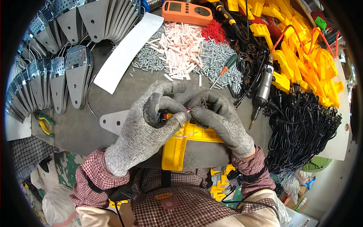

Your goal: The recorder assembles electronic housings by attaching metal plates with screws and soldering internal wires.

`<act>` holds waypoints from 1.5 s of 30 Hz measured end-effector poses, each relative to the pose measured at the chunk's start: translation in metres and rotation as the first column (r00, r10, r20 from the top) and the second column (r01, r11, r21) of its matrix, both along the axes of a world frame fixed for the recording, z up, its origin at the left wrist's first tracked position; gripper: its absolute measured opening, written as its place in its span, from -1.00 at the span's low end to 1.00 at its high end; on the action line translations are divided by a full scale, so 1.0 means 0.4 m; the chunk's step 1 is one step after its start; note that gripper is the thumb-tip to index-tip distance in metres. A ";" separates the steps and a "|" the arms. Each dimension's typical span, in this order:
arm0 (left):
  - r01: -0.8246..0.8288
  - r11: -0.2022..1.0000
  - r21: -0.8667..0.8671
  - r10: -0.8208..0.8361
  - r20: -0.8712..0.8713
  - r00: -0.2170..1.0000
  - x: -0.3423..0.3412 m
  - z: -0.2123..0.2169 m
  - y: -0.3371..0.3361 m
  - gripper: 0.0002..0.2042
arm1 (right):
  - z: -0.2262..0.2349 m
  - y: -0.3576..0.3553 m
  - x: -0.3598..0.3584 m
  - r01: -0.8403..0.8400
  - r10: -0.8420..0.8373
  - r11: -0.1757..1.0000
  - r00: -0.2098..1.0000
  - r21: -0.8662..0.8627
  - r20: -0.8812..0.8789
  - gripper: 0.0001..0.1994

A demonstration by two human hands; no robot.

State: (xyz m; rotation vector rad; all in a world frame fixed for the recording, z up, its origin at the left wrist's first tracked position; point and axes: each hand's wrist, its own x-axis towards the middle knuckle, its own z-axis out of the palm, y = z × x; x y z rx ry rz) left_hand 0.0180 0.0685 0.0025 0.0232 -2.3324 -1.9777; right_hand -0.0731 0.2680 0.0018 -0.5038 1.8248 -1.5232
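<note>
Both hands wear grey knit gloves and meet over the middle of the bench. My left hand (145, 117) is closed, pinching thin coloured wires (188, 110) between thumb and fingertip. From the other side, my right hand (221, 117) has its fingers curled together at the same wires. Beneath the hands lies a yellow L-shaped plastic housing (173, 153), with a pale wire (191, 134) across it. A small red and dark part shows behind my left thumb, mostly hidden. A grey metal plate (109, 122) with holes sticks out from under my left hand.
Grey metal brackets (79, 75) stand in rows at left, near yellow-green pliers (45, 125). Beyond the hands are screws (151, 56), pale pink sleeves (181, 45), a screwdriver (225, 70) and an orange meter (187, 13). A power screwdriver (262, 89), yellow housings (291, 64) and black cables (298, 128) fill the right.
</note>
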 end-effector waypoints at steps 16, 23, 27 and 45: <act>0.022 0.985 0.168 -0.036 0.081 0.996 0.008 0.020 0.015 -0.82 | 0.006 -0.010 0.032 0.005 0.013 1.000 0.769 0.027 -0.639 -0.84; -0.016 0.773 -0.634 -0.244 -0.321 0.915 0.005 0.030 0.009 -0.77 | 0.028 -0.007 0.022 -0.031 0.084 0.990 0.909 0.135 -0.409 -0.84; -0.051 0.700 -0.712 -0.347 -0.402 0.847 0.013 0.020 -0.001 -0.75 | -0.008 -0.006 0.029 -0.041 0.035 0.999 0.969 -0.022 -0.244 -0.82; 0.167 0.944 0.284 -0.200 0.092 0.976 0.005 0.011 -0.018 -0.74 | 0.014 -0.021 0.046 -0.086 0.057 0.996 0.554 0.011 -0.831 -0.80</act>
